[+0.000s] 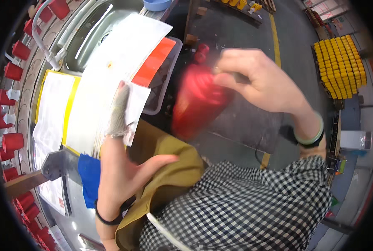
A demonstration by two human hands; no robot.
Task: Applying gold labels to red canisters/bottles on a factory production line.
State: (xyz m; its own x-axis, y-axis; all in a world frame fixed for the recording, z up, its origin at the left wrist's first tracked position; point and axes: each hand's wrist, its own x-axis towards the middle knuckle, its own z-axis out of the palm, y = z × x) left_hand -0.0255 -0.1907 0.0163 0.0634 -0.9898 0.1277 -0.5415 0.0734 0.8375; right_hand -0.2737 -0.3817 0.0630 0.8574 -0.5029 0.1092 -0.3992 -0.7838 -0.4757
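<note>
**Red spool gripped in the right hand, label sheets at the left**

The right hand (pixel 257 81) is closed around the top of a blurred red thread spool (pixel 199 102), which hangs just below and to the left of its fingers. The left hand (pixel 125 163) is open, its covered forefinger (pixel 118 111) pressing on a stack of white label sheets (pixel 107 79) directly ahead of it. A clear plastic bin (pixel 169 71) sits between the two hands.

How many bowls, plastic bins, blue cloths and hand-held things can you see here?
Blue bowl: 1
Clear plastic bin: 1
Blue cloth: 1
Held: 1, blurred red object in right hand
Total: 4
</note>
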